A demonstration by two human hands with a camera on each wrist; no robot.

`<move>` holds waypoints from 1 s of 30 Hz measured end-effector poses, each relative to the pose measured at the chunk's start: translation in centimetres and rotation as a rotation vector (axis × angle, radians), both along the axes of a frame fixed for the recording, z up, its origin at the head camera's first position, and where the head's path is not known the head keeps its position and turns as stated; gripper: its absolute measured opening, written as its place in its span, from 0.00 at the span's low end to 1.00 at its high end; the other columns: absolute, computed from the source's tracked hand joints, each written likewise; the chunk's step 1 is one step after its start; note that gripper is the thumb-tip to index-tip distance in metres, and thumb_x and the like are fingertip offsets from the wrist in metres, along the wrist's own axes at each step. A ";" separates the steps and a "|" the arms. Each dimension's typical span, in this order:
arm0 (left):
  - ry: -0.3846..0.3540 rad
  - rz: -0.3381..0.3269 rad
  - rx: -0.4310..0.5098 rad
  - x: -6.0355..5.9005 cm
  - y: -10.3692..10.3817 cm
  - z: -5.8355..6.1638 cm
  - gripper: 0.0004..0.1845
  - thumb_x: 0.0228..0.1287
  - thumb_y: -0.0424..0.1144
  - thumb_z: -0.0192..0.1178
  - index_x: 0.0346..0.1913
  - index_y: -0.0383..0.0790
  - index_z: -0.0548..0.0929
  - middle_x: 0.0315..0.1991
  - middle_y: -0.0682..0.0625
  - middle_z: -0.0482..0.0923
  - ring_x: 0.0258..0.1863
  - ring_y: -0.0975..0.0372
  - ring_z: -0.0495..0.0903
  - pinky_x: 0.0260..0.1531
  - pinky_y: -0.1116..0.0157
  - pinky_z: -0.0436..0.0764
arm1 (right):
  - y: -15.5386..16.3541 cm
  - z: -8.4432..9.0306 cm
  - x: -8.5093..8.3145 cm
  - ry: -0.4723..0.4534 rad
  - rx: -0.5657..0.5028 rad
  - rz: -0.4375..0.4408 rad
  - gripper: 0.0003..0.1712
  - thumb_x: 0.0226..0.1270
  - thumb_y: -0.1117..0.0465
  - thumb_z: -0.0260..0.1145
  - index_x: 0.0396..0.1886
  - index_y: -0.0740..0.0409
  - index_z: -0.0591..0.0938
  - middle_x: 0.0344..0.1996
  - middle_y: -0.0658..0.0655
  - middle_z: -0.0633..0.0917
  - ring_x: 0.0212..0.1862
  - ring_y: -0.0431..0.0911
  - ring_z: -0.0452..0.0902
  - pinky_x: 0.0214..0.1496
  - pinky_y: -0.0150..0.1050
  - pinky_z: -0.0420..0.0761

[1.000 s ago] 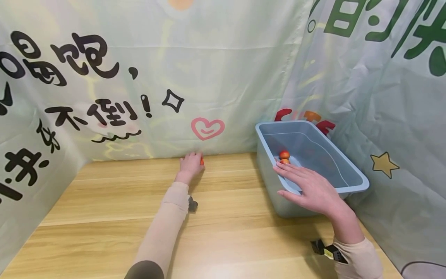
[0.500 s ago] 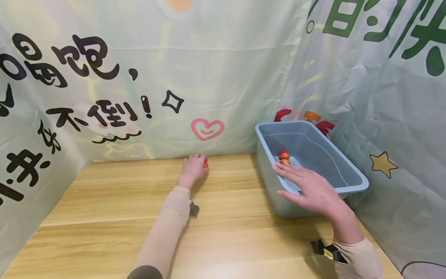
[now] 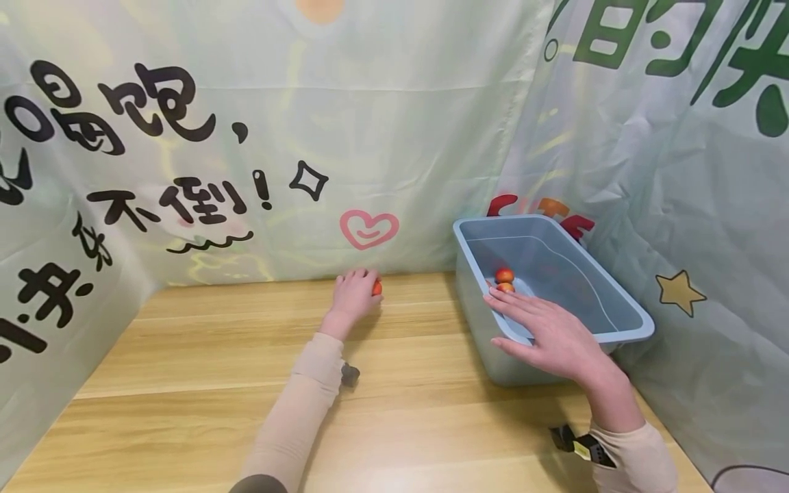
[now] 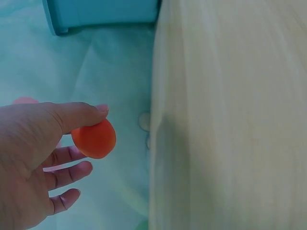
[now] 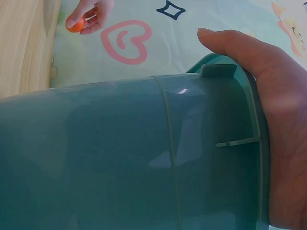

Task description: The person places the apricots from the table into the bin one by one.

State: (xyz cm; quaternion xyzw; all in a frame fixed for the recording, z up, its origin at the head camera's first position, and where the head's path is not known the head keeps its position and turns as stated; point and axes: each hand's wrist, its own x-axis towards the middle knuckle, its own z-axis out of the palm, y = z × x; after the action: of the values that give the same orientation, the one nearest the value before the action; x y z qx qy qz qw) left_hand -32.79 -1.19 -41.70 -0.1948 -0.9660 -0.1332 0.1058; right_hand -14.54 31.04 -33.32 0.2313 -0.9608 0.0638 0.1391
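My left hand [image 3: 353, 298] is near the back edge of the wooden table, pinching a small orange-red tomato [image 3: 377, 287]. In the left wrist view the thumb lies over the top of the tomato [image 4: 98, 140], and the other fingers are beneath and behind it. To the right stands a blue-grey plastic bin [image 3: 631, 334]. Across its near left rim rests my right hand [image 3: 548, 334], fingers straight and thumb apart on the outer side. Two more tomatoes [image 3: 504, 275] show inside the bin, and part of another may be at the rim; the fingers hide some of the contents.
Printed fabric [image 3: 419, 157] hangs behind the table and along both sides. The bin stands close to the back and right fabric. Bare wood of the table [image 3: 419, 411] lies between the two arms.
My left hand has slid a little to the right along the back edge with the tomato, which shows more now. My right hand has stayed on the bin rim.
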 end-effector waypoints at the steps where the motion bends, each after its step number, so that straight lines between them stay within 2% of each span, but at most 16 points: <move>1: 0.006 -0.003 0.002 0.1 0.1 0.2 0.19 0.62 0.49 0.66 0.52 0.48 0.77 0.50 0.47 0.78 0.51 0.52 0.76 0.48 0.53 0.70 | 0.0 0.0 0.0 -0.003 0.002 -0.001 0.39 0.63 0.37 0.63 0.72 0.41 0.68 0.71 0.51 0.70 0.70 0.54 0.68 0.67 0.53 0.68; 5: 0.023 -0.021 0.014 0.4 0.7 0.9 0.19 0.62 0.49 0.66 0.52 0.48 0.77 0.50 0.47 0.77 0.50 0.52 0.75 0.47 0.53 0.69 | 0.0 0.0 0.1 -0.010 0.002 -0.004 0.39 0.63 0.37 0.63 0.72 0.41 0.68 0.71 0.50 0.70 0.71 0.53 0.67 0.67 0.53 0.68; 16: 0.140 -0.099 0.032 1.1 2.4 3.0 0.20 0.60 0.50 0.68 0.52 0.49 0.77 0.49 0.49 0.78 0.48 0.53 0.75 0.44 0.54 0.69 | 0.0 0.0 0.0 0.004 -0.001 -0.006 0.39 0.62 0.37 0.64 0.71 0.43 0.70 0.70 0.51 0.71 0.70 0.53 0.68 0.67 0.52 0.68; 30: 0.155 -0.131 0.022 1.6 5.1 5.1 0.21 0.61 0.52 0.65 0.55 0.52 0.76 0.51 0.51 0.77 0.51 0.54 0.75 0.47 0.55 0.69 | -0.1 0.1 0.1 0.005 0.008 -0.006 0.39 0.61 0.40 0.66 0.72 0.41 0.68 0.71 0.50 0.70 0.72 0.52 0.66 0.67 0.51 0.67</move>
State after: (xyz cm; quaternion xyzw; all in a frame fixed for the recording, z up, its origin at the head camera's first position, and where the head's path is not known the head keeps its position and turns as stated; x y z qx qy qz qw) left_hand -31.14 3.93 -36.59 -0.2661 -0.9385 -0.1351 0.1736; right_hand -14.48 30.94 -33.19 0.2290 -0.9614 0.0587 0.1406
